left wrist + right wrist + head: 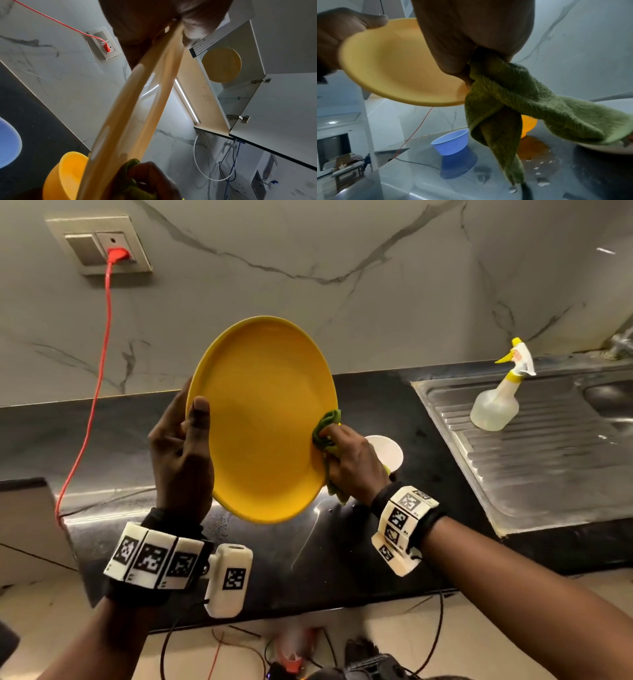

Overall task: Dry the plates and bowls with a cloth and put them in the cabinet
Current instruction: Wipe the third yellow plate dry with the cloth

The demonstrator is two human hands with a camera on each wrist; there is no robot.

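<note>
I hold a yellow plate (263, 419) tilted on edge above the black counter. My left hand (183, 446) grips its left rim, thumb on the face and fingers behind. My right hand (349, 463) grips a bunched green cloth (325, 433) and presses it against the plate's right rim. The cloth (513, 101) hangs down in twisted folds in the right wrist view, beside the plate (393, 67). On the counter below stand a blue bowl (452, 140) and a yellow bowl (68, 174). An open wall cabinet (240, 94) shows another yellow plate (221, 65) inside.
A white bowl (387, 451) sits on the counter behind my right hand. A spray bottle (500, 395) stands on the steel sink drainboard (548, 460) at right. A red cable (99, 364) runs from the wall socket (113, 248) down to the counter's left.
</note>
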